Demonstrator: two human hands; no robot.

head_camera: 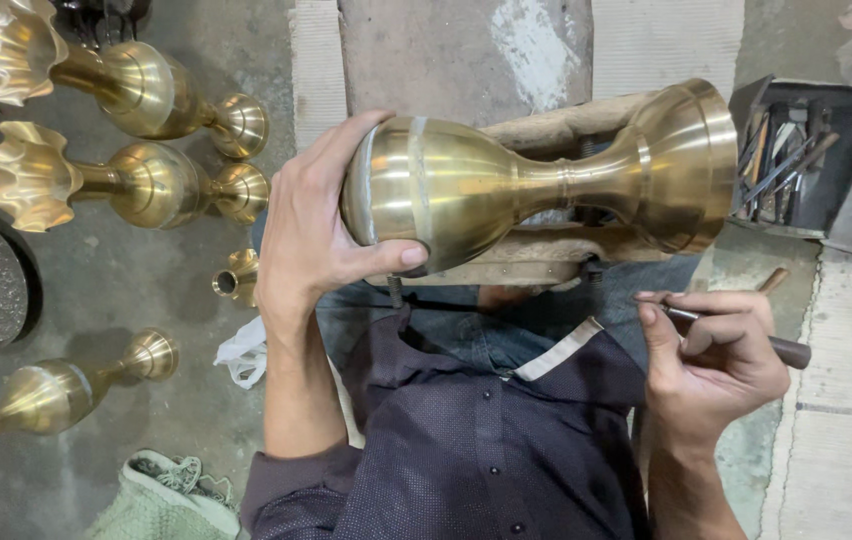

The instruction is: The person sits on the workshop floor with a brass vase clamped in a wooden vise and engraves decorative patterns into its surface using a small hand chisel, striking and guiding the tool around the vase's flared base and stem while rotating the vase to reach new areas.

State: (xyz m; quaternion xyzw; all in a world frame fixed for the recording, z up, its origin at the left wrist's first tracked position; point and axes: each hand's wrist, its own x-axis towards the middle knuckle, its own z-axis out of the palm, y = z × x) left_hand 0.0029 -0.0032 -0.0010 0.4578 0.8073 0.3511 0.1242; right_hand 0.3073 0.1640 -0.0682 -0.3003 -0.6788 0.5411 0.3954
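The left hand [311,235] grips with closed fingers the round body of a brass vase [536,180], which lies sideways on a wooden rest [546,262]. The right hand [716,360], just below the vase's flared end, pinches a thin metal tool [736,335].

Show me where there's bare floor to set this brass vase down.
Bare floor lies between the two finished vases and the lower vase; pale slab beyond the right hand is free too. The tool box corner is crowded.
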